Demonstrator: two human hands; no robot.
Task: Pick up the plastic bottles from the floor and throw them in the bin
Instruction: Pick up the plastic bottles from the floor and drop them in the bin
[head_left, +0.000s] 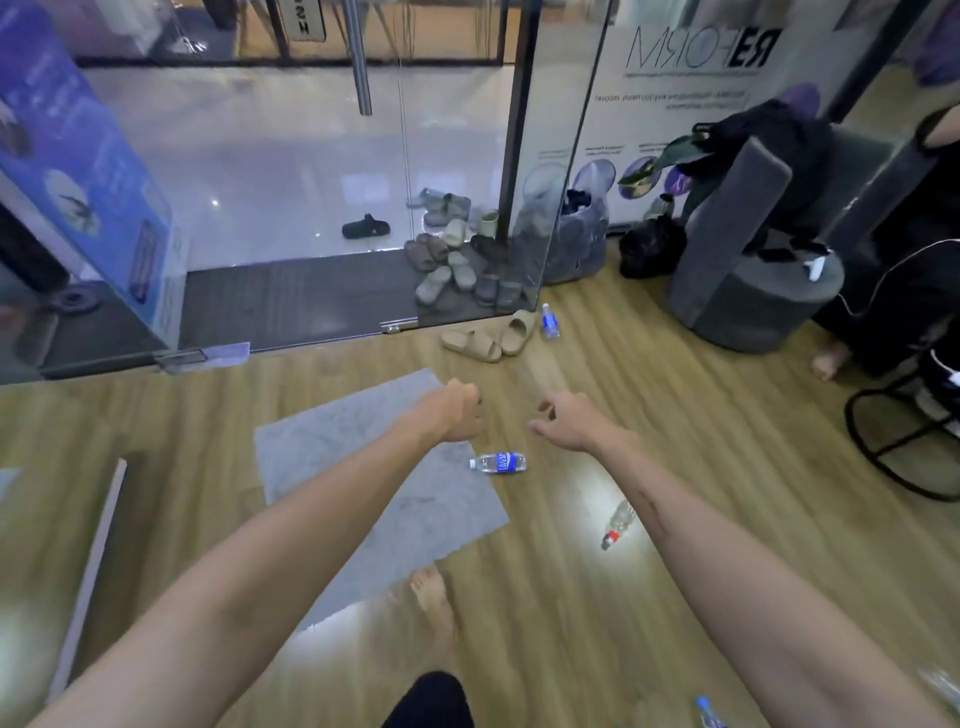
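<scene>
Bottles lie scattered over the wooden floor (675, 441), none yet in hand. The nearest, a blue-labelled bottle (498, 462), lies on its side at the edge of a grey mat (363, 467), just below and between the two outstretched hands. A red-capped bottle (618, 525) lies on the bare boards to the right of it, a third bottle (549, 319) stands farther off beside a pair of tan slippers (491, 336), and a blue-capped one (707, 712) shows at the bottom edge. No bin can be made out in this view.

The left hand (457, 410) is curled loosely into a fist and holds nothing. The right hand (569, 418) hangs with relaxed, slightly bent fingers, also empty. Both hover above the floor, not touching any bottle.

To do the step well, I judge it best to bend down to the blue-labelled bottle first, since it is closest, and to close the fingers round its middle, across the label, where the body is widest. Thin clear plastic of this sort probably dents and slips under a hard squeeze, so a firm but gentle wrap should serve. Being round and lying on its side, it may roll away if nudged; coming down from above rather than from the side would guard against that.

The boards look smooth and glossy, with bright patches of reflected light, while the mat looks soft and matt. The bottles are clear, ribbed cylinders with small caps.
</scene>
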